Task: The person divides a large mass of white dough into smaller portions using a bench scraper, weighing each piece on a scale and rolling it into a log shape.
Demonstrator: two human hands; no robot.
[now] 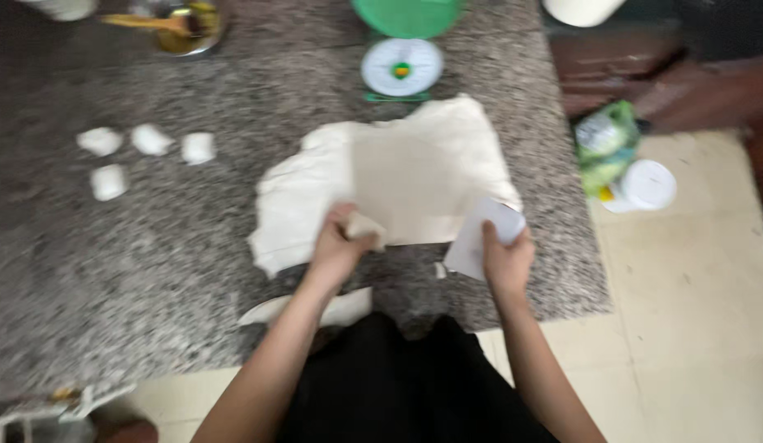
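A big flat sheet of pale dough [414,172] lies on the speckled stone counter [152,246]. My left hand [339,239] is closed on a small piece of dough [367,230] at the sheet's near edge. My right hand [506,256] grips a white plastic scraper [482,236] at the sheet's near right corner. Several small cut dough pieces [143,152] sit in a group at the left of the counter.
A green and white dial scale [402,66] stands behind the dough. A metal bowl with a wooden tool [180,25] is at the back left. On the tiled floor right of the counter lie a green bag [607,143] and a white lid [648,184].
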